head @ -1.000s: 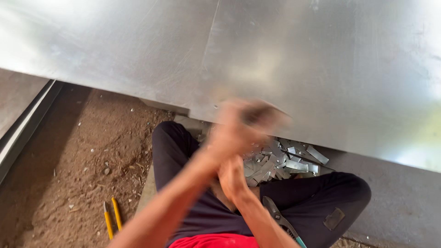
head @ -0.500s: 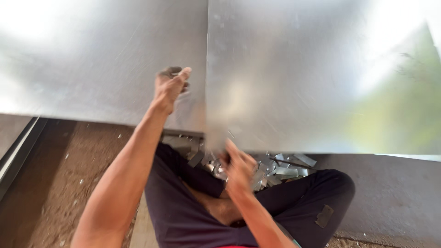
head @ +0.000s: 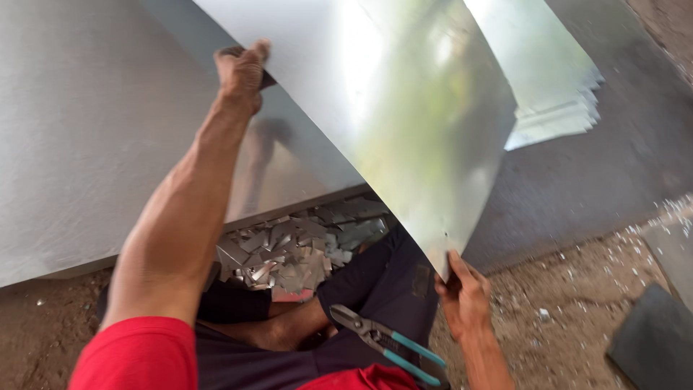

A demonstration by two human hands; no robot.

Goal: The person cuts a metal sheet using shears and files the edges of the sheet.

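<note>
Since the earlier frame, both hands have swung the shiny cut sheet of thin metal (head: 404,123) up and rightward, off the large flat grey metal sheet (head: 94,144) behind it. Nearest, teal-handled tin snips (head: 390,343) rest on the lap, parked within reach. The right hand (head: 465,300) has its grip pinched on the sheet's lower corner; the left hand (head: 242,68) is clamped on the far edge, steadying its flex. Silvery offcuts (head: 289,249) are heaped on the ground beyond the legs.
</note>
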